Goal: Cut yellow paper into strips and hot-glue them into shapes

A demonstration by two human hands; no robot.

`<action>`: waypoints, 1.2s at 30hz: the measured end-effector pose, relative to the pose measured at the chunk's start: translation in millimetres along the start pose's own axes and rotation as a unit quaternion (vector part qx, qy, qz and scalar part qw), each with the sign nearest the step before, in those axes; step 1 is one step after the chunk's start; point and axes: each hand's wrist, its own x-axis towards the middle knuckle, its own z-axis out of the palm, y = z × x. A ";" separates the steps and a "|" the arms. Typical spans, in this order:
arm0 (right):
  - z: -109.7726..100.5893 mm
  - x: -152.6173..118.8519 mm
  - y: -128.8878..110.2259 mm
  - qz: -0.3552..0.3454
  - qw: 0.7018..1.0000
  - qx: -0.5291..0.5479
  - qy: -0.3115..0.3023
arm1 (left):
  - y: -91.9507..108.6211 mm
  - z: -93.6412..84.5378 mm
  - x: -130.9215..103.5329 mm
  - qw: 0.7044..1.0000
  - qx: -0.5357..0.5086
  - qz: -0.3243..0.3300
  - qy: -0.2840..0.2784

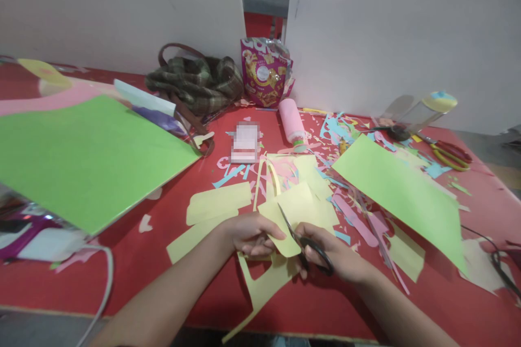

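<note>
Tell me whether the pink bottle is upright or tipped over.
Tipped over: the pink bottle lies on its side on the red table, its narrower, green-banded end pointing toward the camera.

Head view: I look out from the wearer's head, above the near side of the table (138,260).
Facing: forward and steeply enough down that the left hand (254,233) and right hand (337,254) fall below the middle of my picture.
Nearest: both forearms (175,293), coming in from the bottom edge, close to my lens.
Farthest: the white panels (386,38) behind the table, filling most of the top.
Feeds: this single one.
</note>
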 end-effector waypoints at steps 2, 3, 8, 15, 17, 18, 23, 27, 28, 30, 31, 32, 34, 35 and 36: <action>0.0 0.0 1.1 0.005 1.000 0.006 -0.001 | 0.1 -0.4 -0.3 1.000 0.000 -0.001 0.000; 0.0 0.1 1.3 0.007 1.000 0.008 0.000 | 0.1 -0.5 -0.3 1.000 0.000 -0.001 0.000; 1.9 0.7 -2.5 -0.002 1.000 0.006 0.006 | -0.9 -0.5 1.0 1.000 0.001 -0.007 0.003; 4.2 0.7 -5.9 0.004 1.000 -0.009 0.017 | -3.5 -1.2 3.1 1.000 0.004 -0.013 0.006; 4.1 0.9 -5.2 0.007 1.000 -0.005 0.018 | -3.6 -1.6 3.0 1.000 0.005 -0.013 0.007; 3.9 0.9 -4.7 0.009 1.000 -0.002 0.017 | -3.6 -1.8 2.8 1.000 0.005 -0.012 0.007; 3.4 0.8 -3.1 0.023 0.999 0.009 0.027 | -3.1 -2.5 2.4 1.000 0.007 -0.012 0.006; 3.6 0.6 -4.5 0.020 0.999 -0.002 0.036 | -3.4 -2.1 3.4 1.000 0.010 -0.018 0.007; 3.8 0.5 -5.2 0.017 0.999 -0.006 0.039 | -3.6 -1.8 3.8 1.000 0.011 -0.019 0.007; 4.5 0.4 -6.8 0.014 0.999 -0.016 0.047 | -4.0 -1.5 4.4 1.000 0.012 -0.020 0.008; 4.8 0.4 -7.5 0.013 0.998 -0.021 0.050 | -4.1 -1.4 4.7 1.000 0.013 -0.020 0.008; 5.2 0.4 -8.1 0.013 0.998 -0.026 0.050 | -4.3 -1.4 4.8 1.000 0.013 -0.020 0.008; 5.9 0.6 -8.7 0.016 0.998 -0.030 0.050 | -4.4 -1.6 5.0 1.000 0.014 -0.021 0.007; 6.1 0.8 -8.6 0.018 0.998 -0.028 0.048 | -4.5 -1.8 4.9 1.000 0.014 -0.021 0.007; 6.1 1.0 -8.4 0.021 0.998 -0.024 0.046 | -4.5 -1.9 4.9 1.000 0.014 -0.021 0.008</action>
